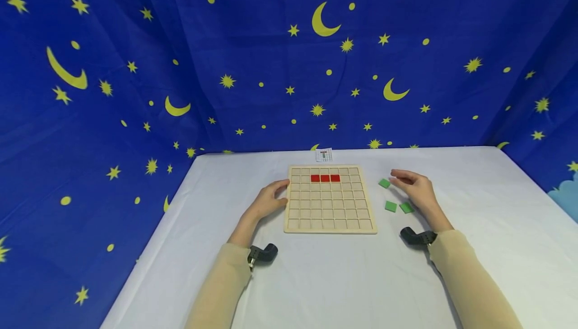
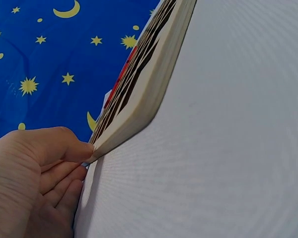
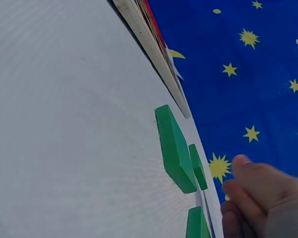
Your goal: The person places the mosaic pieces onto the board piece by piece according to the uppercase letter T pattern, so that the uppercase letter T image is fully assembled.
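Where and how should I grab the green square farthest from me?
I'd pinch the green square by two opposite edges, coming down from its right: it lies flat and thin on the table, edges free, with the right hand just beside it.

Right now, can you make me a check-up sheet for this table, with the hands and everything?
Surface: white tabletop.
Job's things: wooden grid board holding three red square tiles; three loose green square tiles to its right; small printed pattern card beyond it.
Clutter: nothing seen.
Left hand: touches the board's left edge.
Right hand: near the farthest green tile, nothing seen in it.
Cables: nothing seen.
Surroundings: blue cloth with yellow moons and stars.
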`<action>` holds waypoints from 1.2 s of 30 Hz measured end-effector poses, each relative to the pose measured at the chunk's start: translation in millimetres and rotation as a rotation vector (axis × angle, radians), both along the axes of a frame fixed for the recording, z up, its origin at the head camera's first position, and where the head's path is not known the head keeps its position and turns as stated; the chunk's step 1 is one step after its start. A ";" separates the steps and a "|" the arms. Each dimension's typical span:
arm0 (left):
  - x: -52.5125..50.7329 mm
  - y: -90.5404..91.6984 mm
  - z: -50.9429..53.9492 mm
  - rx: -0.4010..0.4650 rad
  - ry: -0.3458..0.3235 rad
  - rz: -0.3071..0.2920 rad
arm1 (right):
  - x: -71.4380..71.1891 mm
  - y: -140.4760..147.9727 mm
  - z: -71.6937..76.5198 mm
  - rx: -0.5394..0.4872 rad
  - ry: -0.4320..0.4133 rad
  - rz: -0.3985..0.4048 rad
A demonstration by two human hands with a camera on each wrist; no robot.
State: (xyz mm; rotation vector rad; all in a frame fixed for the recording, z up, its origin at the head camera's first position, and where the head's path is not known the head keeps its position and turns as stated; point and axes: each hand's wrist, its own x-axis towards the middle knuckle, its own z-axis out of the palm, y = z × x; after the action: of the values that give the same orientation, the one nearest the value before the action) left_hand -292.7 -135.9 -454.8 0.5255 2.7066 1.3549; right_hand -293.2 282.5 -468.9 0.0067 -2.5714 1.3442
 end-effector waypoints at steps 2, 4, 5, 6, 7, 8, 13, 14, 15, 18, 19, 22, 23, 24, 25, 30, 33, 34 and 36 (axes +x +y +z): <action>0.3 0.0 0.1 -0.002 -0.001 -0.001 | 0.9 -0.3 -2.3 0.036 0.003 0.009; 0.5 0.0 0.1 -0.004 -0.003 -0.003 | 1.7 -0.8 -4.0 0.066 0.009 0.014; 0.5 -0.1 -0.2 -0.008 -0.001 -0.005 | 2.0 -1.2 -4.7 0.074 0.015 0.021; 0.5 0.0 -0.2 -0.007 -0.002 -0.005 | 2.0 -1.7 -5.2 0.088 0.024 0.029; 0.4 0.0 -0.2 -0.009 0.000 -0.002 | 2.1 -2.6 -5.3 0.098 0.033 0.038; 0.2 -0.1 -0.2 -0.006 0.000 -0.002 | 2.0 -3.3 -5.4 0.108 0.040 0.043; -0.2 -0.7 -0.3 0.000 -0.004 0.007 | 1.2 -7.3 -6.1 0.162 0.063 0.061; -0.3 -0.9 -0.5 0.006 -0.006 0.006 | 1.0 -7.7 -6.4 0.174 0.064 0.062; -0.3 -1.2 -0.7 0.009 -0.007 0.005 | 0.8 -8.1 -6.7 0.182 0.065 0.063; -1.1 -1.6 -2.2 0.023 -0.010 -0.003 | 0.5 -8.6 -7.6 0.202 0.081 0.067; -1.3 -1.6 -2.3 0.028 -0.011 -0.005 | 0.6 -8.5 -7.7 0.209 0.091 0.071; -1.6 -1.0 -2.2 0.042 -0.014 -0.010 | 0.7 -8.5 -7.9 0.220 0.128 0.074; -1.8 -0.7 -1.9 0.046 -0.016 -0.011 | 0.7 -8.5 -7.8 0.224 0.141 0.074; -1.6 -0.4 -1.3 0.047 -0.016 -0.010 | 0.7 -8.7 -7.8 0.231 0.149 0.073; -1.4 -0.1 -0.6 0.047 -0.017 -0.008 | 0.8 -9.1 -7.6 0.236 0.157 0.071; -2.2 0.0 -1.4 0.031 -0.021 -0.001 | 0.1 -10.6 -8.4 0.262 0.176 0.062; -2.4 -0.1 -2.2 0.033 -0.025 -0.002 | -0.5 -10.4 -10.4 0.272 0.182 0.059; -2.3 -0.1 -2.3 0.033 -0.026 -0.003 | -0.5 -10.2 -11.1 0.274 0.185 0.058; -2.2 0.0 -2.6 0.036 -0.029 -0.002 | -0.7 -9.9 -12.6 0.276 0.190 0.058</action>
State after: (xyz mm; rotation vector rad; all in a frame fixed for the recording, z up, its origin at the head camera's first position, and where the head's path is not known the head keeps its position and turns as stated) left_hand -294.9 -135.9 -457.4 0.5071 2.6631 1.4028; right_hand -293.9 272.6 -481.5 0.2467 -2.5857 0.9448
